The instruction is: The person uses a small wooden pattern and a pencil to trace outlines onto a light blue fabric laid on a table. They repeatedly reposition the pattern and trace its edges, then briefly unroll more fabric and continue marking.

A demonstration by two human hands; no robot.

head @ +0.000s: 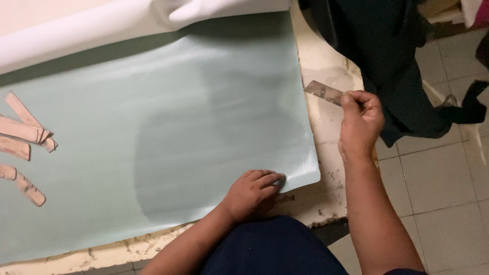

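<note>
Left hand (pixel 253 192) presses flat on the green sheet (pixel 153 132); right hand (pixel 359 125) pinches a metal blade (pixel 323 92), tan strips (pixel 23 145) well apart.

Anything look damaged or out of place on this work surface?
Yes. The table edge is chipped and worn, with flaking paint along its front. Loose tan strips lie scattered askew on the pale green sheet. Dark cloth drapes over the far corner.

Small craft workshop, likely for leather or vinyl work. You stood at a worn, paint-chipped worktable (pixel 326 191) on a tiled floor (pixel 443 178). A pale green sheet (pixel 168 127) lay under your left hand (pixel 252 193); a metal blade (pixel 323 92) sat in your right hand (pixel 359 125). Tan cut strips (pixel 23 140) lay far left of your grip.
</note>
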